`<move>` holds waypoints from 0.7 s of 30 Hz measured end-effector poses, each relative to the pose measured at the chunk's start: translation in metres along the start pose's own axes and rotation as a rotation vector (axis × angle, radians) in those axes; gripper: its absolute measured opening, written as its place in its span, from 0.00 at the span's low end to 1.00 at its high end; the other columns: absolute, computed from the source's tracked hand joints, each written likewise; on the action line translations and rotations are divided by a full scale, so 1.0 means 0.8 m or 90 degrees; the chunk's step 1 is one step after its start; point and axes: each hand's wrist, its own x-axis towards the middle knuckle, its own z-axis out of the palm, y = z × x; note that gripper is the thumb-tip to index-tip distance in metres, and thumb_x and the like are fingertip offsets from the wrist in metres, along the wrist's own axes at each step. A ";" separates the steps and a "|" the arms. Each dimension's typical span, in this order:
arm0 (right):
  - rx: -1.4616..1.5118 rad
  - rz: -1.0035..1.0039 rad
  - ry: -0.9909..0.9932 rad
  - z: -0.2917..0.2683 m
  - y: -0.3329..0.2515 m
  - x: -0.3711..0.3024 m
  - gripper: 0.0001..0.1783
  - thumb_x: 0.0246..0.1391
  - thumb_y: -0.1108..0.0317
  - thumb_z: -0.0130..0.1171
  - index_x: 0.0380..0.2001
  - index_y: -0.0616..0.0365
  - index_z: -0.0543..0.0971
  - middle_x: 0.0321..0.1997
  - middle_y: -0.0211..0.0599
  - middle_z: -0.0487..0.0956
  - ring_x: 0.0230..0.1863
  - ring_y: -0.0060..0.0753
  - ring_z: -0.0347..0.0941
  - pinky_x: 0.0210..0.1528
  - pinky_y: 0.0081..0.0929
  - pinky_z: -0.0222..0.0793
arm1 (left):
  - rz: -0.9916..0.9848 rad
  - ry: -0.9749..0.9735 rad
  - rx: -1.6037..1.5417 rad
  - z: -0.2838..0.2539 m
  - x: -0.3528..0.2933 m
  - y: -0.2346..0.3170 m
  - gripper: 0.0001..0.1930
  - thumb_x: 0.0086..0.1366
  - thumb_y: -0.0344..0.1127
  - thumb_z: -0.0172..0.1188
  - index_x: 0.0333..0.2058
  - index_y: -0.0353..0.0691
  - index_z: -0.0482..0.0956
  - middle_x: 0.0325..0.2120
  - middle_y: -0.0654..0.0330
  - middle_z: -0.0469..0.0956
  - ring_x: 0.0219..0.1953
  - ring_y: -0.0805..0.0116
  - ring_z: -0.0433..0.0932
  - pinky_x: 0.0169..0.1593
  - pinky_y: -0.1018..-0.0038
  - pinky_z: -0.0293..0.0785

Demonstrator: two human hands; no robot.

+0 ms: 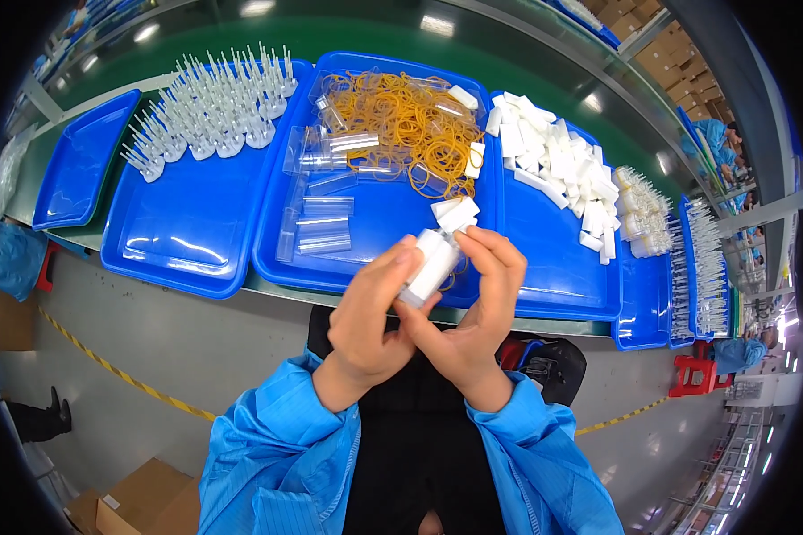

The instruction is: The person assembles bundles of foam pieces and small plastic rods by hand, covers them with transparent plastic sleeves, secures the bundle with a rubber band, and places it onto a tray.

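Observation:
Between my two hands is a clear plastic sleeve with a white block in it (434, 265), held tilted over the near edge of the middle blue tray (375, 270). My left hand (364, 312) is closed, its thumb and fingers pressing the sleeve's left side. My right hand (475, 325) grips it from the other side, index finger near its top and thumb at its lower end. Just beyond the fingertips lie white blocks (456, 214). In the same tray are a heap of yellow rubber bands (401, 111) and several empty clear sleeves (324, 234).
On the left, a blue tray (178, 236) bears white thin-stemmed parts (214, 111). To the right, another blue tray (553, 281) holds piled white blocks (553, 156). Farther right are cream-coloured parts (642, 214). A red stool (692, 375) stands on the floor.

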 end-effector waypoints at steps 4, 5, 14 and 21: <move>0.080 0.011 -0.072 -0.022 0.004 0.041 0.39 0.37 0.59 0.74 0.54 0.61 0.73 0.55 0.46 0.71 0.57 0.48 0.66 0.60 0.40 0.58 | -0.088 0.103 -0.030 -0.034 0.018 -0.011 0.27 0.56 0.22 0.66 0.55 0.25 0.69 0.51 0.41 0.74 0.53 0.51 0.76 0.55 0.64 0.74; 0.061 0.012 -0.089 -0.026 0.015 0.052 0.32 0.41 0.63 0.71 0.51 0.60 0.75 0.53 0.45 0.73 0.55 0.47 0.68 0.58 0.37 0.61 | -0.150 0.171 -0.119 -0.042 0.015 -0.016 0.26 0.59 0.23 0.64 0.56 0.25 0.68 0.53 0.41 0.73 0.54 0.53 0.75 0.56 0.64 0.73; -0.138 -0.028 -0.275 -0.013 0.060 0.099 0.10 0.43 0.79 0.60 0.32 0.58 0.82 0.35 0.40 0.76 0.41 0.46 0.72 0.46 0.38 0.69 | -0.328 0.215 -0.386 -0.083 0.018 -0.022 0.19 0.67 0.29 0.55 0.56 0.33 0.68 0.51 0.43 0.73 0.46 0.57 0.80 0.34 0.75 0.83; -0.151 -0.120 -0.285 0.077 0.048 0.111 0.12 0.46 0.74 0.62 0.38 0.59 0.79 0.39 0.39 0.76 0.45 0.45 0.71 0.48 0.39 0.67 | -0.331 0.236 -0.398 -0.076 0.026 -0.017 0.14 0.65 0.27 0.57 0.49 0.34 0.70 0.54 0.44 0.70 0.50 0.53 0.78 0.39 0.70 0.85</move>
